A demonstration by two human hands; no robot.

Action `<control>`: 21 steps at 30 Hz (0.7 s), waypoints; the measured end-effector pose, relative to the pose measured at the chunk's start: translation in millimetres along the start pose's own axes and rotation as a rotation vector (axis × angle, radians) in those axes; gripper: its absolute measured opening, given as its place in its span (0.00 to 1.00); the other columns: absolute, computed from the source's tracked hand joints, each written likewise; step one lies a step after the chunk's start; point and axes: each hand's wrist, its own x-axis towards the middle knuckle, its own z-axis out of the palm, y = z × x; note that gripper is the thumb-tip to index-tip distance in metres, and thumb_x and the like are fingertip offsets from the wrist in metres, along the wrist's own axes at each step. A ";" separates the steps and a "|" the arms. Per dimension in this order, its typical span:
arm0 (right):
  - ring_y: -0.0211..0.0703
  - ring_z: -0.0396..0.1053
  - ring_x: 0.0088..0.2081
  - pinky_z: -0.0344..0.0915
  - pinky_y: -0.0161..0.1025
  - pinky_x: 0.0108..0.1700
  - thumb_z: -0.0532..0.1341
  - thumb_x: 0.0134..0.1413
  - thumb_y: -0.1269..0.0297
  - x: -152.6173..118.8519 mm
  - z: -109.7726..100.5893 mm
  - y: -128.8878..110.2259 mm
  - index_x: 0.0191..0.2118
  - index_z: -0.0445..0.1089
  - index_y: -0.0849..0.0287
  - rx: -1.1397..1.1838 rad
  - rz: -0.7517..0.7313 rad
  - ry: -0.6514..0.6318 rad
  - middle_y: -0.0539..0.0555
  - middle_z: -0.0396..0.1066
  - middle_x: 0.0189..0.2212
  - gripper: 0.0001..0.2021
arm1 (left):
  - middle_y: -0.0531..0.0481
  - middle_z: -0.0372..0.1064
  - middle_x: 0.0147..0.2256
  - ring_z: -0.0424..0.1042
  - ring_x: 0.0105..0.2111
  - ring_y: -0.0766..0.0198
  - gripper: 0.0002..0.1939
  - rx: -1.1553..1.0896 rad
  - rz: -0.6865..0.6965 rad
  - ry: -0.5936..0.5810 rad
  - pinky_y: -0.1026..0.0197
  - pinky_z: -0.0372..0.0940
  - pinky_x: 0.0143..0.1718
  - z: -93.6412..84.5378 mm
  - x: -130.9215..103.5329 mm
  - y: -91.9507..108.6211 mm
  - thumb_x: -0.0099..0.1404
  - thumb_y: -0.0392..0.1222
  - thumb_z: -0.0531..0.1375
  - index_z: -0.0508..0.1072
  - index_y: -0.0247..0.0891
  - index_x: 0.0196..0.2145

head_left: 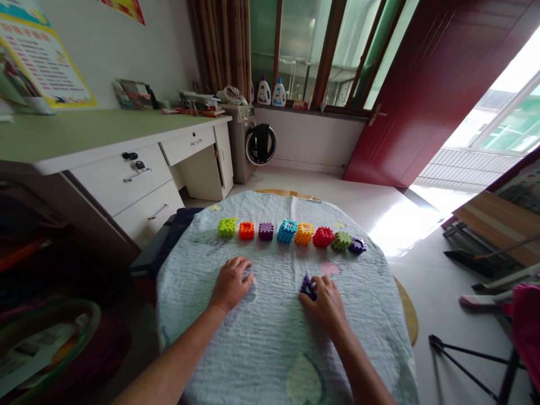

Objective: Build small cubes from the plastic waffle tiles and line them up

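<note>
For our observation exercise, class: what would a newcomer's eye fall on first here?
A row of brightly coloured blocks crosses the far half of the cloth-covered table. Nearer, the right hand holds a dark purple piece. Beyond, a large red door stands at the upper right.

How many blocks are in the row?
8, left to right along the cloth: lime block, orange block, purple block, teal block, yellow block, red block, green block, dark block. The right hand holds a purple piece.
</note>
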 end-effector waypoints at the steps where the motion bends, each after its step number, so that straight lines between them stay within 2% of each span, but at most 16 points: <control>1: 0.52 0.67 0.43 0.62 0.43 0.46 0.65 0.50 0.57 1.1 1.9 -1.2 0.42 0.71 0.56 0.001 0.007 -0.011 0.57 0.71 0.38 0.14 | 0.46 0.70 0.43 0.68 0.46 0.54 0.10 0.000 -0.001 -0.001 0.51 0.64 0.52 0.2 0.0 0.0 0.60 0.38 0.58 0.73 0.41 0.41; 9: 0.48 0.68 0.40 0.62 0.40 0.43 0.63 0.50 0.61 6.3 6.2 2.2 0.41 0.72 0.56 0.028 -0.010 -0.045 0.55 0.72 0.36 0.12 | 0.46 0.70 0.44 0.67 0.47 0.54 0.11 -0.022 -0.018 -0.006 0.50 0.63 0.52 0.0 -0.1 0.3 0.60 0.38 0.58 0.73 0.42 0.41; 12: 0.48 0.68 0.40 0.61 0.40 0.43 0.64 0.50 0.60 19.1 1.3 1.7 0.40 0.73 0.57 0.011 -0.061 -0.065 0.55 0.72 0.36 0.11 | 0.46 0.70 0.44 0.67 0.47 0.54 0.11 -0.035 -0.024 -0.007 0.50 0.63 0.52 -0.3 -0.3 0.5 0.60 0.38 0.58 0.73 0.42 0.42; 15: 0.49 0.66 0.43 0.60 0.42 0.45 0.64 0.51 0.59 51.4 -8.0 -7.9 0.44 0.73 0.56 -0.021 -0.132 -0.028 0.56 0.72 0.40 0.14 | 0.46 0.70 0.44 0.67 0.47 0.54 0.11 -0.045 -0.038 -0.020 0.50 0.63 0.52 -0.9 -0.5 1.0 0.60 0.37 0.58 0.73 0.42 0.42; 21: 0.56 0.58 0.56 0.56 0.48 0.51 0.65 0.49 0.59 148.9 -20.7 -39.1 0.58 0.64 0.54 -0.060 -0.195 0.012 0.57 0.66 0.57 0.29 | 0.46 0.69 0.45 0.67 0.47 0.54 0.12 -0.059 -0.058 -0.034 0.50 0.62 0.54 -2.6 -0.7 2.8 0.60 0.37 0.58 0.72 0.41 0.42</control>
